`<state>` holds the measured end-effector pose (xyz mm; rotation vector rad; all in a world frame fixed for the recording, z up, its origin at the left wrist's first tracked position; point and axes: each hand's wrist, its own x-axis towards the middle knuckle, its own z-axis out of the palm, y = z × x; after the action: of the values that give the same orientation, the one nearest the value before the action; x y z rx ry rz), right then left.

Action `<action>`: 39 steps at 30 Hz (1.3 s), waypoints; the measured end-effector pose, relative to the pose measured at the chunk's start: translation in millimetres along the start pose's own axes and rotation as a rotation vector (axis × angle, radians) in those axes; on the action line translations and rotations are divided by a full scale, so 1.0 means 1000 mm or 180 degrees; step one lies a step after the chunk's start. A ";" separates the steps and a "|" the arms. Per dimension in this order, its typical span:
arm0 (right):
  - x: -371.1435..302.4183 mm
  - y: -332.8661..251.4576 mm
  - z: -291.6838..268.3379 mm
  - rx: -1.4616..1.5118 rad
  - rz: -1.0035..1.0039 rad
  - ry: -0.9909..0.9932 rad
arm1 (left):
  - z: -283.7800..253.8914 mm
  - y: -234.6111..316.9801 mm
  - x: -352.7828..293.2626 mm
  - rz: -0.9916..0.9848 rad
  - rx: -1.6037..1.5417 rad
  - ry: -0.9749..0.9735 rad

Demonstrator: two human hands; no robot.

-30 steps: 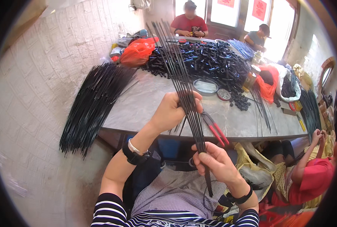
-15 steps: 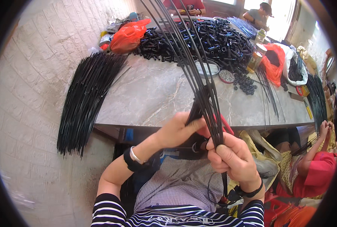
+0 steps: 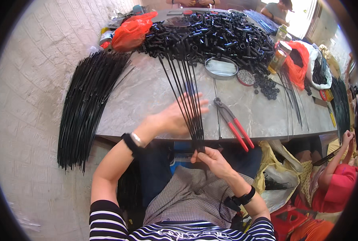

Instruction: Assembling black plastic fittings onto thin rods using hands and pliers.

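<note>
My right hand (image 3: 214, 161) is closed around the lower end of a bundle of thin black rods (image 3: 192, 116). The rods fan out upward, tilted away over the table. Behind the fan my left hand (image 3: 179, 114) is stretched out with fingers apart, slightly blurred; the rods cross in front of it. Whether it touches them I cannot tell. Pliers (image 3: 232, 122) with red handles lie to the right, their handle ends jutting past the table's front edge. Beside their jaws a thin rod (image 3: 218, 120) lies on the tabletop.
A large heap of short black tubes (image 3: 215, 38) covers the far part of the table (image 3: 127, 106). A thick stack of black rods (image 3: 88, 108) overhangs its left edge. Round tins (image 3: 221, 68), bottles (image 3: 279, 58) and bags (image 3: 134, 31) stand around. Other people sit nearby.
The rod bundle has swung down and away from me, and both hands have shifted left in view. My left hand has opened out behind the rods. The pliers now show fully on the table.
</note>
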<state>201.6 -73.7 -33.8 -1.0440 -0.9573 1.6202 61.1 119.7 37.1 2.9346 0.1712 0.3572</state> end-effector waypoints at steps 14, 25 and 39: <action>0.032 0.050 -0.009 -0.0949 -0.0320 0.0238 | 0.007 0.035 -0.022 -0.0038 -0.0910 -0.0184; 0.025 0.029 -0.006 -0.0970 -0.0306 0.0157 | 0.014 0.040 -0.015 0.0302 -0.0790 -0.0443; -0.004 -0.090 -0.058 -0.5116 -0.0566 0.2542 | 0.011 0.040 -0.017 0.0424 -0.0299 -0.0382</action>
<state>282.9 -49.5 30.9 -2.2469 -1.6192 -0.1345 51.2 76.4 30.1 2.8705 -0.0563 0.2005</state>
